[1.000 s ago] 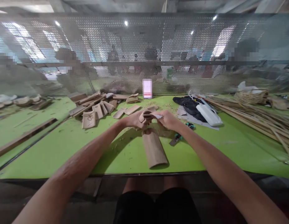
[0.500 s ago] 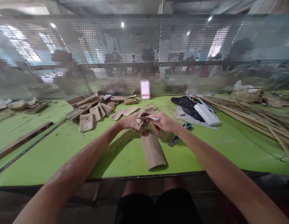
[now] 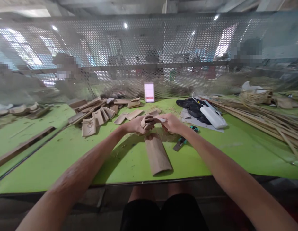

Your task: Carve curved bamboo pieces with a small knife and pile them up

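The left hand's (image 3: 138, 126) grip is clamping a curved wooden piece (image 3: 144, 124) beyond the worktop's (image 3: 199, 163) near edge; the right hand (image 3: 172, 123), pinching a pale sheet (image 3: 160, 119), is bowing it from straighter, apparently rubbing.

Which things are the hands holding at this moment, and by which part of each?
The left hand holds a curved wooden piece around its outer side; the right hand pinches a thin, pale sheet by its right end.

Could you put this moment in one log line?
Left hand: gripping curved tan wooden piece | Right hand: holding thin pale sheet against it | Green tabletop: long arched wooden piece, black-and-teal knife
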The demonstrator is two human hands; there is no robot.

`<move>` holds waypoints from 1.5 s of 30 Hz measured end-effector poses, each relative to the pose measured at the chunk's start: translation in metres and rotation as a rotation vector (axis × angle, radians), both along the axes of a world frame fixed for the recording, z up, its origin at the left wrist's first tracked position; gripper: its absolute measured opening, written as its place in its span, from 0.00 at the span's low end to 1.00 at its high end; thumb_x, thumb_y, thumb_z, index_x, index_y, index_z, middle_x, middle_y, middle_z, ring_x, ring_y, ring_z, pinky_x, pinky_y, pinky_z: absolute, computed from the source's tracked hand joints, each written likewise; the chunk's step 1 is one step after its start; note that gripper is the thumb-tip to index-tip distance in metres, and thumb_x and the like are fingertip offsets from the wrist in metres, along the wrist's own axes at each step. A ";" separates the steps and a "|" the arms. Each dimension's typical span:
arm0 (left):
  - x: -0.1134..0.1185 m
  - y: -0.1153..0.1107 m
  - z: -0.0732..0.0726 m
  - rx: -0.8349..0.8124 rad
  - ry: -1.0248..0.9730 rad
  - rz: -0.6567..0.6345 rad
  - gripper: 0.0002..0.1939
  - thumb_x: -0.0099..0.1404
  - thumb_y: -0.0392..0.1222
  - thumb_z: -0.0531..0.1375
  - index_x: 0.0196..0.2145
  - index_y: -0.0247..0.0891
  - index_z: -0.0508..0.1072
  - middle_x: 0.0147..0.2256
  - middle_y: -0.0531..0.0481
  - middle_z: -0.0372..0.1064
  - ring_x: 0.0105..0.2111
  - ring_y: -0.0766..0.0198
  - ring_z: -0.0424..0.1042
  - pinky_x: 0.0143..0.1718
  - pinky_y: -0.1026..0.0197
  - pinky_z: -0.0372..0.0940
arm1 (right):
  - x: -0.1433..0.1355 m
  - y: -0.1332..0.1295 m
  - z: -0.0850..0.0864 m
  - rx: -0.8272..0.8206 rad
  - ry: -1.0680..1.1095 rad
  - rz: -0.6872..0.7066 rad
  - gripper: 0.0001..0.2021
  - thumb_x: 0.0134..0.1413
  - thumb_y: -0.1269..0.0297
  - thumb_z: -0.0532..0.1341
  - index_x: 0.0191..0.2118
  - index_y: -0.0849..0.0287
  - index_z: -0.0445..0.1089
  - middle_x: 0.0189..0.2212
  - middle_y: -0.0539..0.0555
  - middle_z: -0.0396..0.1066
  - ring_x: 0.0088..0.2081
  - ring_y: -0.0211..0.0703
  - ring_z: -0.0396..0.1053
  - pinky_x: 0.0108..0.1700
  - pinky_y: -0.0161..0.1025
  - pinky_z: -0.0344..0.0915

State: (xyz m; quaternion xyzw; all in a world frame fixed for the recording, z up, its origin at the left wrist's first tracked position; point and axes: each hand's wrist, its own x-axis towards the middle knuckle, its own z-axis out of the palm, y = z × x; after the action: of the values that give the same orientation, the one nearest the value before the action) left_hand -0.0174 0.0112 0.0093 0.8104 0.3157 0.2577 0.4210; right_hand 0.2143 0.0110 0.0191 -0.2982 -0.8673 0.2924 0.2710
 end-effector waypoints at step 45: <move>-0.004 0.003 -0.001 0.104 0.025 0.005 0.34 0.46 0.39 0.69 0.52 0.36 0.67 0.47 0.44 0.68 0.45 0.55 0.70 0.45 0.55 0.66 | 0.002 0.000 0.004 0.004 -0.035 0.105 0.22 0.59 0.76 0.54 0.55 0.58 0.76 0.43 0.59 0.80 0.21 0.33 0.66 0.27 0.33 0.65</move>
State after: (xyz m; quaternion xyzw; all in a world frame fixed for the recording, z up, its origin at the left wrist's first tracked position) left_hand -0.0212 0.0143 0.0084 0.8335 0.3092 0.2648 0.3737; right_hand 0.2164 0.0105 0.0228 -0.2569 -0.8870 0.2991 0.2405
